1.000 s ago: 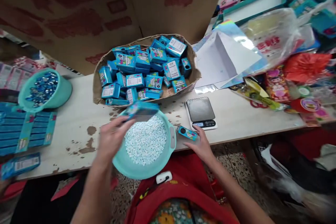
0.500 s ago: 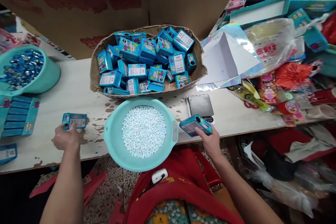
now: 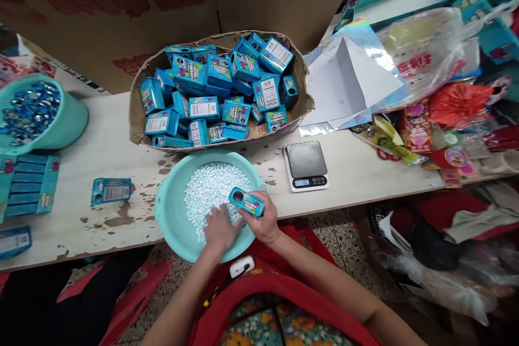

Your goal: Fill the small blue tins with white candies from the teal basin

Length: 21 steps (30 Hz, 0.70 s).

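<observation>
My right hand [image 3: 265, 220] is closed round a small blue box [image 3: 246, 201] with a round dark hole at one end, held over the right part of a turquoise bowl [image 3: 175, 232]. White candies [image 3: 211, 181] cover the bottom of this bowl. Among them rests my left hand [image 3: 221, 230], its fingers apart and their tips partly sunk in the candies, close to the box. Another blue box [image 3: 111, 191] lies on the table left of the bowl. A digital scale [image 3: 306, 159] stands at the right with nothing on its plate.
Behind the bowl is a cut cardboard tray [image 3: 135, 119] full of blue boxes. At the left stand a turquoise bucket [image 3: 73, 119] of shiny blue pieces and a pack of boxes [image 3: 30, 184]. White sheets [image 3: 344, 81], plastic bags [image 3: 421, 59] and wrappers crowd the right side.
My left hand has left the box on the table and moved right into the candies. My right hand has brought its box leftward from near the scale to over the bowl.
</observation>
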Each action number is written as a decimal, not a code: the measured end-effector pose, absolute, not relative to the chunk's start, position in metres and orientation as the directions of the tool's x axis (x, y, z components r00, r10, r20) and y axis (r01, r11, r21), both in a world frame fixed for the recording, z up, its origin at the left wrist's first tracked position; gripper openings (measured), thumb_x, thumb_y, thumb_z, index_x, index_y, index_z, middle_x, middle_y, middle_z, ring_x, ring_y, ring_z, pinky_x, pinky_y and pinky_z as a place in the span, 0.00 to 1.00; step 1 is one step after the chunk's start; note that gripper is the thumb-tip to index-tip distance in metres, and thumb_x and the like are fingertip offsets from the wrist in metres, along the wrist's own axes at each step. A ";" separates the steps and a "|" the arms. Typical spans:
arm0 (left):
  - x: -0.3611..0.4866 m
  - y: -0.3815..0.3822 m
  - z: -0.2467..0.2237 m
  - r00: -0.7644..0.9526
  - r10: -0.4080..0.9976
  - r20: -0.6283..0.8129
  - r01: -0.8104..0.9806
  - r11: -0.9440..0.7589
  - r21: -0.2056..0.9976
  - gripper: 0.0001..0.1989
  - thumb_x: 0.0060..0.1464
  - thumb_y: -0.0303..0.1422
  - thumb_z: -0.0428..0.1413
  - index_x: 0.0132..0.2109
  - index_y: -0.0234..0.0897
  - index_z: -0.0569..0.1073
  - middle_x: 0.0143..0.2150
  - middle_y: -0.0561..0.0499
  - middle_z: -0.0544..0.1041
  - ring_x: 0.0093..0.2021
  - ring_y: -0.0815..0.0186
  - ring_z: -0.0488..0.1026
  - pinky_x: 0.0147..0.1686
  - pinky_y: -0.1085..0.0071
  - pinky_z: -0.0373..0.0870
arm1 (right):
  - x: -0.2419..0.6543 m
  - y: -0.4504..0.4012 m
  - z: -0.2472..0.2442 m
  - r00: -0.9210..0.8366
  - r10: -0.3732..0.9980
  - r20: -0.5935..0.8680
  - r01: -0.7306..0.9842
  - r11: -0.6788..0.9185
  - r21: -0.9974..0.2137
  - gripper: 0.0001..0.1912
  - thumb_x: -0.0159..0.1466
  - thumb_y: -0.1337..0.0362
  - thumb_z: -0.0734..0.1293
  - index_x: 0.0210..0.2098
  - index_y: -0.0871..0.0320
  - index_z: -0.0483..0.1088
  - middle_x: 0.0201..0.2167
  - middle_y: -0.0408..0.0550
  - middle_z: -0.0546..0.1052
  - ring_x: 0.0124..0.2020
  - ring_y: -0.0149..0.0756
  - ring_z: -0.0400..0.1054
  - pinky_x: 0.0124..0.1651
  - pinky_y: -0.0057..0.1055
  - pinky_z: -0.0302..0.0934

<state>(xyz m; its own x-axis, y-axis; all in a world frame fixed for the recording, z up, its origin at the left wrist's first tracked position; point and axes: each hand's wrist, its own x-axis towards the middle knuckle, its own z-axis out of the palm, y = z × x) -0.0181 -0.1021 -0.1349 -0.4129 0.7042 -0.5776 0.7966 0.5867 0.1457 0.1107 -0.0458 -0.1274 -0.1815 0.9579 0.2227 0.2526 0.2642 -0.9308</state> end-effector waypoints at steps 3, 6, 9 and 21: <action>0.003 -0.090 -0.145 -0.340 0.743 -0.577 0.623 0.637 0.454 0.15 0.51 0.37 0.53 0.44 0.34 0.72 0.47 0.36 0.71 0.52 0.47 0.65 0.47 0.56 0.61 | 0.113 -0.045 -0.125 -0.174 0.965 0.197 0.281 0.240 -0.929 0.21 0.56 0.58 0.70 0.47 0.55 0.63 0.38 0.50 0.73 0.40 0.40 0.70 0.44 0.39 0.67; 0.002 -0.082 -0.155 -0.354 0.742 -0.570 0.317 0.668 0.673 0.08 0.44 0.33 0.57 0.33 0.34 0.73 0.37 0.40 0.74 0.46 0.50 0.70 0.44 0.61 0.63 | 0.115 -0.043 -0.118 -0.163 0.977 0.136 0.300 0.180 -0.937 0.21 0.56 0.57 0.70 0.47 0.54 0.63 0.39 0.49 0.72 0.41 0.39 0.70 0.45 0.38 0.66; -0.018 -0.081 -0.152 -0.367 0.724 -0.584 0.156 0.667 0.729 0.11 0.44 0.37 0.57 0.33 0.34 0.72 0.31 0.47 0.74 0.34 0.59 0.72 0.33 0.68 0.66 | 0.115 -0.038 -0.108 -0.177 0.981 0.078 0.325 0.133 -0.936 0.20 0.57 0.57 0.70 0.46 0.54 0.64 0.40 0.48 0.72 0.42 0.39 0.69 0.46 0.36 0.65; -0.052 -0.069 -0.073 -0.549 0.720 -0.424 -0.478 0.145 0.866 0.12 0.47 0.36 0.58 0.36 0.36 0.66 0.25 0.56 0.68 0.21 0.72 0.67 0.19 0.78 0.63 | 0.090 -0.040 -0.102 -0.557 0.830 0.027 0.566 0.404 -0.719 0.15 0.57 0.63 0.70 0.44 0.54 0.68 0.39 0.49 0.75 0.42 0.46 0.67 0.40 0.38 0.60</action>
